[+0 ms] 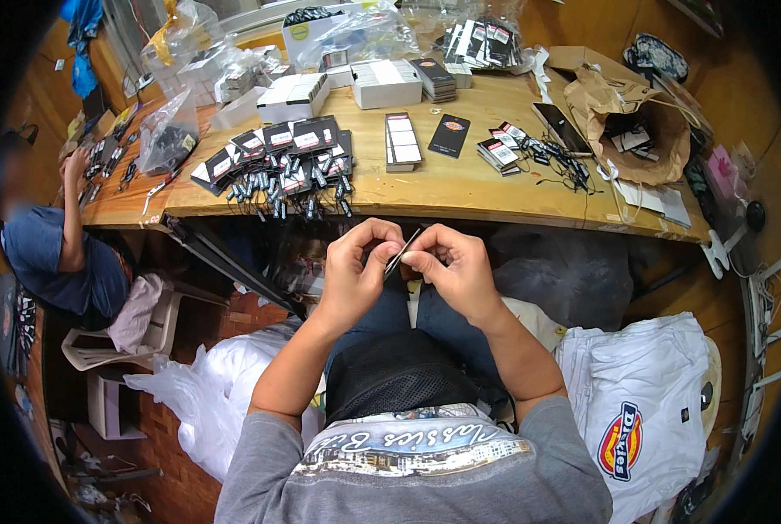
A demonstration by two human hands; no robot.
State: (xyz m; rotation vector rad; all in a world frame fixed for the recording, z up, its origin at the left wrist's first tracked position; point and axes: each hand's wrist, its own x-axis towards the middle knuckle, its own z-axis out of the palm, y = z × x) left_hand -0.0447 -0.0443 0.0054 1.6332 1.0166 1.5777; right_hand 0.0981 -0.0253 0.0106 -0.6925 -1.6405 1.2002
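Above my lap, just off the table's front edge, my left hand [360, 269] and my right hand [457, 272] pinch thin dark hang tags [403, 248] between them. The tags are seen nearly edge-on, so their faces and exact number are hidden. On the table ahead lies a neat stack of white-and-black tags [402, 142], with a single black tag [450, 135] beside it. To the left, a spread pile of black tags [277, 157] has dark cords and small clips hanging toward the edge.
A brown paper bag [588, 103], a phone [562, 128] and loose corded tags [552, 155] occupy the right. White boxes of cards [387, 83] stand at the back. White shirts [639, 384] lie to my right. At far left a co-worker [63, 253] sits by the table.
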